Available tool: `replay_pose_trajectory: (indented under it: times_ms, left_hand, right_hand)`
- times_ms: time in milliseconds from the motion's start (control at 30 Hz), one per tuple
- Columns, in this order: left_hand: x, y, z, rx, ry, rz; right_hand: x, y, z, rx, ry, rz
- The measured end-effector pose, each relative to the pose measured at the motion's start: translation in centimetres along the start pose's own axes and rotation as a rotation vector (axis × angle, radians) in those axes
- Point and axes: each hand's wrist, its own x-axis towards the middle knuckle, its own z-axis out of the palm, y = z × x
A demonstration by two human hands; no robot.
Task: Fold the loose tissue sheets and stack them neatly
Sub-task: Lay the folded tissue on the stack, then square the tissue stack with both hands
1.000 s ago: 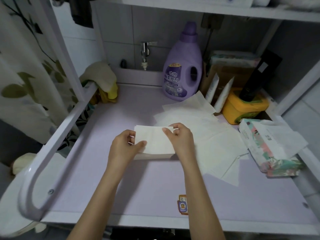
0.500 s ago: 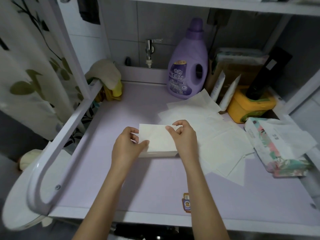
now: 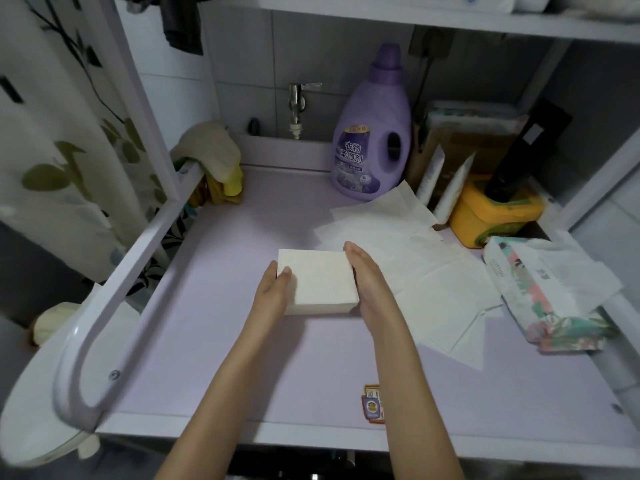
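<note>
We see a smooth lilac table top (image 3: 207, 341) with a rounded white rail. On its right half lie the loose tissue sheets (image 3: 433, 282), thin, flat and square, overlapping one another. Behind them stands a glossy purple plastic bottle (image 3: 374, 140) with a handle hole. At the right edge lies a soft printed tissue pack (image 3: 540, 306). The folded stack (image 3: 318, 278), a thick white rectangular block, rests mid-table, just beside the sheets. Our left hand (image 3: 273, 292) and right hand (image 3: 367, 282) press flat against its two sides, fingers straight, the left thumb lying on top.
</note>
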Motion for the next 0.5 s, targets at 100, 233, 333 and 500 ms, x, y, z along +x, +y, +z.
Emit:
replay_pose_trajectory:
  times_ms: [100,233,333,500]
  left_hand:
    - [0.6,-0.5,0.2,-0.002,-0.023,0.005]
    - [0.7,0.3,-0.8,0.014,-0.067,0.071]
    - [1.5,0.9,-3.0,0.035,-0.152,0.073]
    - [2.0,1.0,-5.1,-0.010,0.166,0.080]
  right_hand:
    - [0.0,0.5,0.0,-0.100,-0.087,0.050]
    - [-0.5,1.0,0.9,-0.114,-0.049,0.098]
    - [-2.1,1.3,0.6,-0.325,-0.084,0.071]
    - [-4.6,-0.5,-1.5,-0.629,-0.217,0.010]
